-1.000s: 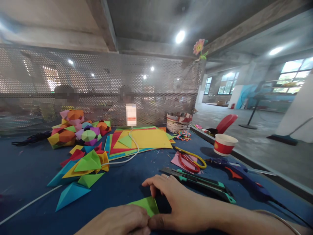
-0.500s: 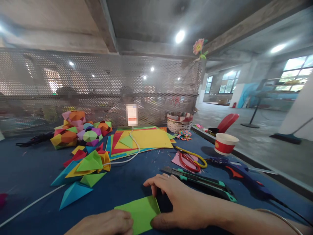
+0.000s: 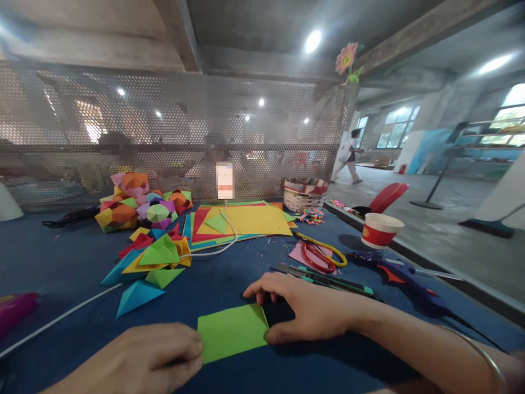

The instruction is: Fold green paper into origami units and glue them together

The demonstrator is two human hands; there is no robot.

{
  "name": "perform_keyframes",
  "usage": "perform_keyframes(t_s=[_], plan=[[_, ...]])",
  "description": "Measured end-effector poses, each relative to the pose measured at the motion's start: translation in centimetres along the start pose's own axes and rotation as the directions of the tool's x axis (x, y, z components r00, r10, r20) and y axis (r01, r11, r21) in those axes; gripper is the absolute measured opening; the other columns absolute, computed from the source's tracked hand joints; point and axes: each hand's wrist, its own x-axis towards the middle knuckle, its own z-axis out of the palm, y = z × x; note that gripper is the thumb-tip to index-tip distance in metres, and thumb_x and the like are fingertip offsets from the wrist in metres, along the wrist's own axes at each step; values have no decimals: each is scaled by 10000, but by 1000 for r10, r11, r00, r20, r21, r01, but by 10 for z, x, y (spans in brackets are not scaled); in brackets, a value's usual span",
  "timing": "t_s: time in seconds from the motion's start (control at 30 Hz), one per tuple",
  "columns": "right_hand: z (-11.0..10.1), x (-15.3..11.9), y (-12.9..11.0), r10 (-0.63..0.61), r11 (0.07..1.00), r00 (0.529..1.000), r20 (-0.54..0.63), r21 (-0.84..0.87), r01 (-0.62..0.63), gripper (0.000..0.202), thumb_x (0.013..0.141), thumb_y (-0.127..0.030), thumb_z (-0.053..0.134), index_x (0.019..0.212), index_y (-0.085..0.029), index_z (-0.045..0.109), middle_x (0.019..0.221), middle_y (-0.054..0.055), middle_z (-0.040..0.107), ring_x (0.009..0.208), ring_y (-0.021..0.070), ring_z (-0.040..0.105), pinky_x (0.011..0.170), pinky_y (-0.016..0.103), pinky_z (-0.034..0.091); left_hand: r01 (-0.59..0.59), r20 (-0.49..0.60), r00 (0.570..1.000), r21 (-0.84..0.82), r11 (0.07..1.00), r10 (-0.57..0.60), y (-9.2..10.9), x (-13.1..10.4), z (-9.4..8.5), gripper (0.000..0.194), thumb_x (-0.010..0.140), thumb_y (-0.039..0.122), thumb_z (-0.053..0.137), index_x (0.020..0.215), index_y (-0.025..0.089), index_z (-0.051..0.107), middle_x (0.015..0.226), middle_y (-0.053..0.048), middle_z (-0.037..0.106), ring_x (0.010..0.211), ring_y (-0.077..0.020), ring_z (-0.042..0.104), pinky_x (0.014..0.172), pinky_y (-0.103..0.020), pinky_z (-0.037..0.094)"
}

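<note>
A green sheet of paper [image 3: 233, 332] lies on the blue table in front of me, looking folded along its right edge. My left hand [image 3: 143, 355] is closed at the sheet's left edge, its fingertips pinching the paper. At the right side, my right hand [image 3: 303, 306] arches over the table with thumb and fingers apart. Its thumb touches the lower right corner, while the bent fingertips rest near the upper right one. A utility knife [image 3: 332, 280] lies just beyond my right hand, partly hidden by it.
Folded paper pieces [image 3: 159, 251] and paper balls [image 3: 156, 210] sit left. Behind are coloured sheets [image 3: 258, 220] and a basket [image 3: 305, 194]. Scissors [image 3: 322, 254], a glue gun [image 3: 404, 279] and a paper cup [image 3: 381, 230] stand right. A white cable [image 3: 61, 320] crosses the left side.
My left hand has shifted left, uncovering more of the green paper. The view has tilted down slightly, and a person now walks in the background at right.
</note>
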Motion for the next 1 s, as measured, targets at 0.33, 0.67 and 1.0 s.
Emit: perform_keyframes(t_s=[0.33,0.67,1.0], plan=[[12,0,-4,59,998,993,-106,36,-56,611,744,-460,909,1250,-179,712,1141,71,708,978,222,638,906,363,528,156,33,988,-133,979,-153,10,57,6,166,945,239,669,1110,249,691,1132,-18,722,1043,-191,697,925,-310,565],[21,1,-7,50,999,979,-196,9,-50,488,736,-417,944,1102,-197,708,1115,47,688,1040,232,618,955,372,484,240,63,971,-286,928,-232,5,47,24,223,887,227,740,1100,273,694,1058,7,674,991,-190,634,855,-293,492],[26,3,-9,57,998,977,-207,42,-50,616,739,-388,932,1255,-191,659,1203,72,633,1117,258,586,1003,410,460,167,-29,983,-258,952,-181,7,44,27,481,815,98,719,1215,353,644,1086,56,712,957,-140,708,820,-195,541]])
